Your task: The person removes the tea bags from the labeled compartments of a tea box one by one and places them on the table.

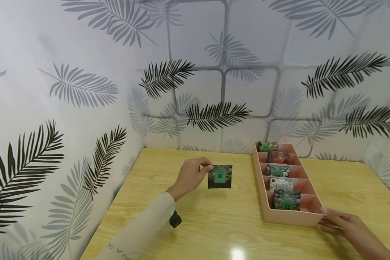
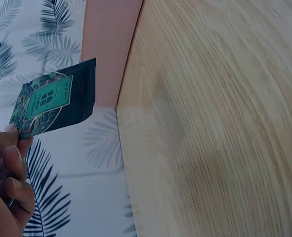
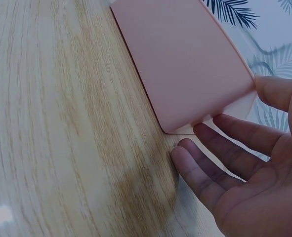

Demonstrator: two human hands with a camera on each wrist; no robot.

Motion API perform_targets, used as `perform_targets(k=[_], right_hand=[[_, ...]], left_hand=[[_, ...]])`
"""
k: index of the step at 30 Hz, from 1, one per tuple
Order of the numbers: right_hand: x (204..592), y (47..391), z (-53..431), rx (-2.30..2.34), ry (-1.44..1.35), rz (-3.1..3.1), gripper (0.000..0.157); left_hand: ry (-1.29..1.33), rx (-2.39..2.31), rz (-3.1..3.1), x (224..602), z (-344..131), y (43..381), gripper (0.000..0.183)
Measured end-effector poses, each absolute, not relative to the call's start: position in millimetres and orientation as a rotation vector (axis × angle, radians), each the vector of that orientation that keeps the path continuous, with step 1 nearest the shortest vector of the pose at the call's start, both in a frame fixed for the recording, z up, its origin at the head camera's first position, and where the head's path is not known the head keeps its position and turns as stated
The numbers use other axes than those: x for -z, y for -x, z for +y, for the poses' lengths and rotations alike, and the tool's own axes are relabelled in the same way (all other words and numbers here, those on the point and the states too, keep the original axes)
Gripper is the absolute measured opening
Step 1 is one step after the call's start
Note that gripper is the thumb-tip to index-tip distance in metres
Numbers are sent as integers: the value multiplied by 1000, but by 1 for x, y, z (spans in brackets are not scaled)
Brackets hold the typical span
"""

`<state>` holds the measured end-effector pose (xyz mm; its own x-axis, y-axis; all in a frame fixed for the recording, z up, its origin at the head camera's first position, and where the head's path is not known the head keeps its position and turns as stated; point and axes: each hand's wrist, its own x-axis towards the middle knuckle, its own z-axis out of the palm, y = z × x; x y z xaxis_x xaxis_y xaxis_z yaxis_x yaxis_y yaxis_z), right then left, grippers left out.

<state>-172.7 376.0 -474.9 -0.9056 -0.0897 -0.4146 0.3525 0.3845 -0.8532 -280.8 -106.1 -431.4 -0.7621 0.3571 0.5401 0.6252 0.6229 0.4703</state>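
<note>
My left hand (image 1: 190, 176) pinches a dark tea sachet (image 1: 220, 177) by one upper corner, between thumb and fingers. The sachet has a green label with characters and hangs above the table, left of a pink divided box (image 1: 292, 217). In the left wrist view the sachet (image 2: 54, 98) is tilted, its label in sight. At the box's near right corner is my right hand (image 1: 347, 225). Its thumb is on the rim and its fingertips (image 3: 202, 129) touch the outer wall, holding the corner. A similar green-labelled sachet (image 1: 287, 204) lies in the box's nearest compartment.
Other compartments hold a white sachet (image 1: 281, 184), a dark sachet (image 1: 277, 170), a red sachet (image 1: 278, 157) and a green sachet (image 1: 268, 146). The box stands on a wood-grain table (image 1: 214, 231). Behind rises a leaf-patterned wall covering (image 1: 201, 86). A small black object (image 1: 175, 219) shows by the left sleeve.
</note>
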Motion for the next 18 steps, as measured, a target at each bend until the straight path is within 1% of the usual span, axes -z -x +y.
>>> perform_targets(k=[2, 4, 18], right_hand=[[482, 170, 380, 1499, -205, 2303, 84], [484, 169, 383, 1514, -190, 2303, 88], [483, 169, 381, 1497, -217, 2308, 84]], left_hand=[[753, 932, -2471, 432, -113, 281, 14], [729, 933, -2484, 433, -120, 282, 14], [620, 1000, -2501, 441, -154, 283, 13]])
